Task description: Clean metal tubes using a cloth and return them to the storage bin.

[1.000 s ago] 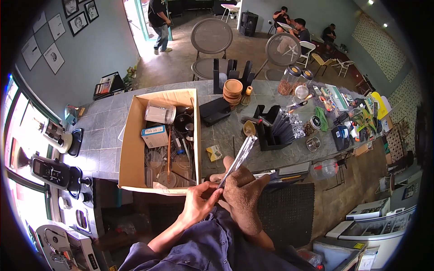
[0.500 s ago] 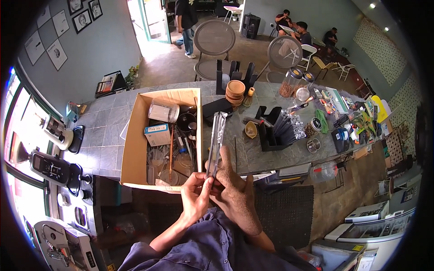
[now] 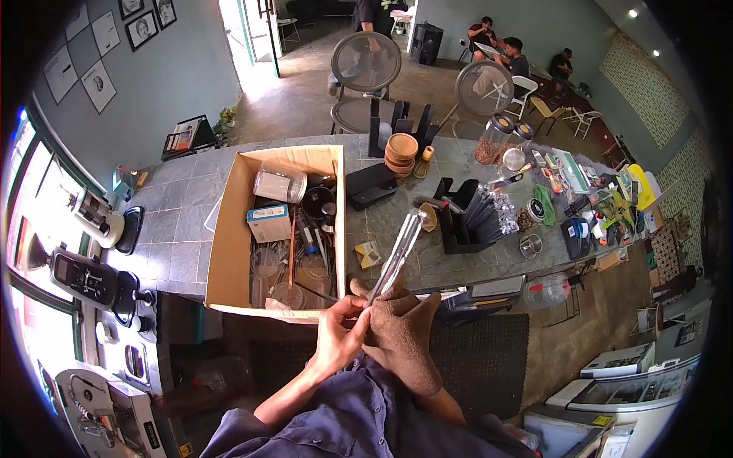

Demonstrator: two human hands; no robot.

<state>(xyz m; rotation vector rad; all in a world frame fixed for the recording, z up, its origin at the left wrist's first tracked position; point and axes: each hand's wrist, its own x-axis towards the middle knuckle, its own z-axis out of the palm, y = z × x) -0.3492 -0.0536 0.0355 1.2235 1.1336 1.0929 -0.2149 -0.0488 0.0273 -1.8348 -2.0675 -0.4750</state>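
My bare left hand (image 3: pixel 341 330) pinches the lower end of a slim bundle of wrapped straws (image 3: pixel 398 252), dark stripes in shiny clear film. My right hand (image 3: pixel 402 336), in a brown textured glove, closes round the same lower end; its fingers are partly hidden. The bundle points up and away, tilted right, over the front of the grey tiled counter (image 3: pixel 172 229). Just left of my hands, an open cardboard box (image 3: pixel 224 263) holds a small blue-and-white carton (image 3: pixel 269 224), a clear jar (image 3: pixel 279 185), pens and other loose items.
A black holder (image 3: pixel 463 243) with similar wrapped straws (image 3: pixel 489 216) stands right of the bundle. Behind it are stacked terracotta bowls (image 3: pixel 400 155), a bamboo whisk (image 3: pixel 424 162) and a black case (image 3: pixel 372 185). A small yellow packet (image 3: pixel 368 254) lies beside the box. Grinders (image 3: pixel 88 278) line the left.
The bundle has tilted to the right, and my gloved hand's raised finger has come down. The yellow packet has come into sight. A person in the background has walked right.
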